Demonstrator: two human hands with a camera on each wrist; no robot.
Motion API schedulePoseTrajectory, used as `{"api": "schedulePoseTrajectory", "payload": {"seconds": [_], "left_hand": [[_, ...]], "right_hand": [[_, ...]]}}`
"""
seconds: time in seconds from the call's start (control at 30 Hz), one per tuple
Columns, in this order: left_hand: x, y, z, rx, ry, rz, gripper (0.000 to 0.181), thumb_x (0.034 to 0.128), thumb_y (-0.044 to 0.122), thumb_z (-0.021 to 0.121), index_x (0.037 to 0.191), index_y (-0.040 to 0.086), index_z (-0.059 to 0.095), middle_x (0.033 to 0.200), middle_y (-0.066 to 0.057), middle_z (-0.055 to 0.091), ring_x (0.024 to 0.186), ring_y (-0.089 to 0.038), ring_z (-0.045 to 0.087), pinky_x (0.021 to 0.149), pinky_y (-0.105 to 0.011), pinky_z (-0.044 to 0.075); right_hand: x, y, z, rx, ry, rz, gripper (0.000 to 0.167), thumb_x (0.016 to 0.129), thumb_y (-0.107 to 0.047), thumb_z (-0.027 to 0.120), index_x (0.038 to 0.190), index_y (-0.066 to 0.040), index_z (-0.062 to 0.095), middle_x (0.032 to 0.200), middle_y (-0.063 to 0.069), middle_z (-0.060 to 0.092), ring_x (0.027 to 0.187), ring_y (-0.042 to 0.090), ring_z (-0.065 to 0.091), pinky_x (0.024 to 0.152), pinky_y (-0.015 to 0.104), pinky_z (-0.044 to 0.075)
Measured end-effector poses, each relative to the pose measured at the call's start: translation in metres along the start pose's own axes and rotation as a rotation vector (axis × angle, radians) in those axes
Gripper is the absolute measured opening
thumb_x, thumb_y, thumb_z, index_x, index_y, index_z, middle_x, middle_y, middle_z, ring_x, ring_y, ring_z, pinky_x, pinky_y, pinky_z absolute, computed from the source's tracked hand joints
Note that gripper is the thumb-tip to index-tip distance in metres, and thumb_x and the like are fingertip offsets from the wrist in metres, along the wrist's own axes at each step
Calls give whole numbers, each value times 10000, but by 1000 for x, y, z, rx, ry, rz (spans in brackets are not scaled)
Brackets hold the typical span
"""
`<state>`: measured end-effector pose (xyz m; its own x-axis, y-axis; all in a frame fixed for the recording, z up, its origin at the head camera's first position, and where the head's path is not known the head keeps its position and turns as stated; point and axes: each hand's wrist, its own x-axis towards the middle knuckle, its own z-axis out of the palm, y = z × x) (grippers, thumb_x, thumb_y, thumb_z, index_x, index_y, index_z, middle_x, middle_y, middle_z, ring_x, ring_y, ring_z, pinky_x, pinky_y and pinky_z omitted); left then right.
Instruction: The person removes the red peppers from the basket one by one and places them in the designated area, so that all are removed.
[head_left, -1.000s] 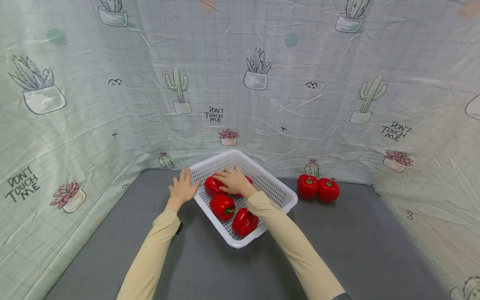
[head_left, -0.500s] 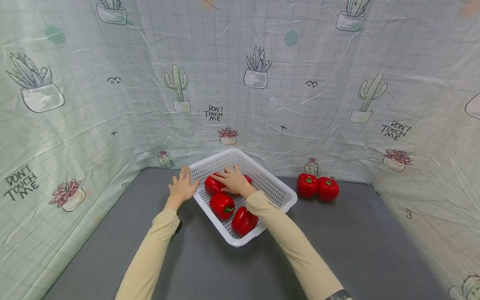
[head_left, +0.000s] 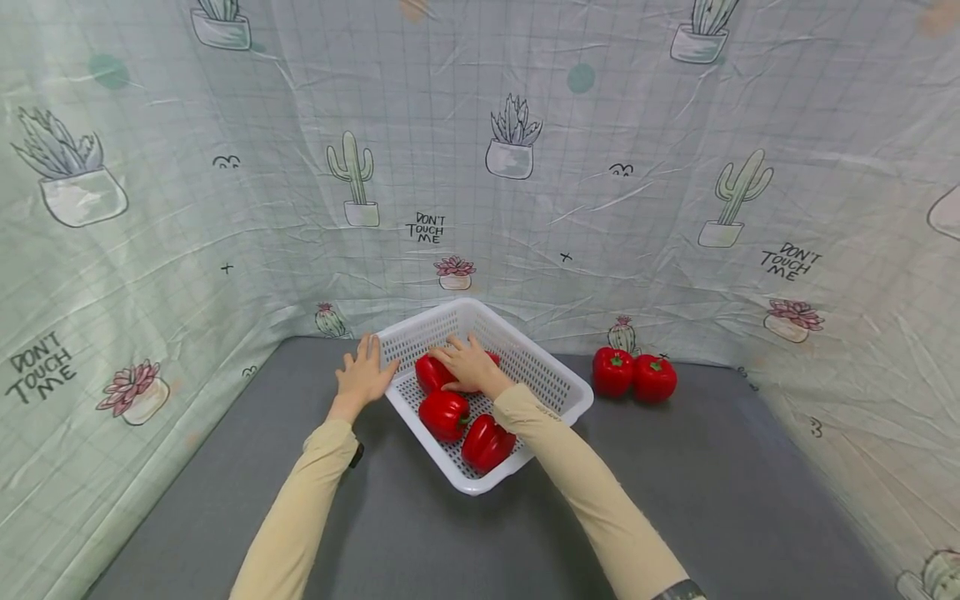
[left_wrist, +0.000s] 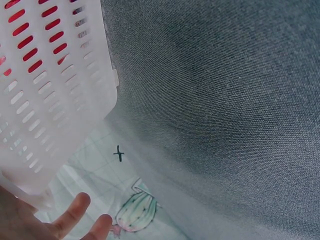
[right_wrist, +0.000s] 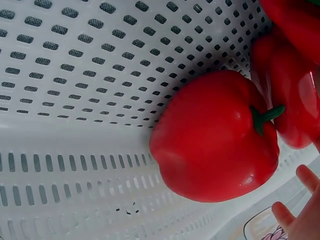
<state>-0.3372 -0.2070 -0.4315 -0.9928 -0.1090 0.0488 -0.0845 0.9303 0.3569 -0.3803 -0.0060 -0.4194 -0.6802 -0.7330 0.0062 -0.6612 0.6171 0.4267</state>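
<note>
My left hand (head_left: 362,379) touches the left rim of a white perforated plastic basket (head_left: 536,358), its fingers spread and straight. In the left wrist view, extended fingers (left_wrist: 75,212) show beside the basket wall. Inside the basket, my right hand (head_left: 468,365) holds a red bell pepper (head_left: 430,375) between thumb and fingers. Another red bell pepper (right_wrist: 215,140) with a green stem lies beside it, mostly hidden under the hand in the head view. Two more bell peppers, one in the middle (head_left: 444,415) and one at the near corner (head_left: 487,444), lie in the basket.
Two red bell peppers, one left (head_left: 612,372) and one right (head_left: 654,378), sit side by side on the dark grey tabletop (head_left: 712,483), right of the basket. A cactus-printed cloth (head_left: 570,200) hangs behind and along both sides.
The held bell pepper has shifted slightly right and turned, and the right hand's fingers have drawn in around it. The left hand and basket have stayed in place.
</note>
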Motion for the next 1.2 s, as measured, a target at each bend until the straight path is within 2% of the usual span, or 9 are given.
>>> {"api": "schedulePoseTrajectory", "payload": {"seconds": [0.07,0.2,0.43,0.6,0.87,1.03,1.2], "left_hand": [[0,0,0,6,-1,0,723,915,455,329,1431,15,81,1499,-181,27,1279,-533,121,952,-694,165],[0,-1,1,8,0,0,726,913,461,321,1431,14,80,1499,-180,27,1279,-529,127,946,-694,170],[-1,0,0,6,5,3,721,916,447,340,1429,7,89,1496,-191,38,1276,-535,133,944,-700,171],[0,0,1,10,4,5,722,916,451,328,1429,6,82,1496,-193,31,1278,-535,128,945,-697,172],[1,-1,-1,5,16,7,717,917,435,340,1426,-1,87,1492,-201,38,1277,-538,122,946,-700,163],[1,-2,-1,6,14,4,718,917,438,341,1427,2,85,1493,-198,38,1274,-539,135,948,-695,171],[1,-1,1,5,13,5,718,920,440,337,1428,2,79,1494,-195,33,1276,-534,138,951,-697,163]], "right_hand": [[0,0,0,-8,-16,1,715,819,-558,495,1397,-229,233,1399,-23,400,1312,189,302,1047,465,287],[-1,0,1,-12,2,-5,715,807,-564,509,1385,-236,244,1385,-39,410,1279,183,329,1042,451,298],[-4,1,0,-10,94,-47,743,759,-558,587,1368,-217,333,1343,-34,425,1184,204,377,980,423,348],[-5,2,0,17,117,-54,719,738,-531,631,1332,-213,382,1304,-5,434,1166,218,383,954,422,363],[-2,2,0,40,82,-40,746,729,-501,653,1348,-249,321,1357,13,419,1216,234,384,990,432,359],[-3,2,-1,76,54,-47,770,717,-455,684,1351,-241,303,1311,12,468,1179,222,426,978,429,370],[-6,2,0,73,56,-37,810,694,-462,700,1368,-296,284,1316,30,443,1167,256,428,970,450,380]]}}
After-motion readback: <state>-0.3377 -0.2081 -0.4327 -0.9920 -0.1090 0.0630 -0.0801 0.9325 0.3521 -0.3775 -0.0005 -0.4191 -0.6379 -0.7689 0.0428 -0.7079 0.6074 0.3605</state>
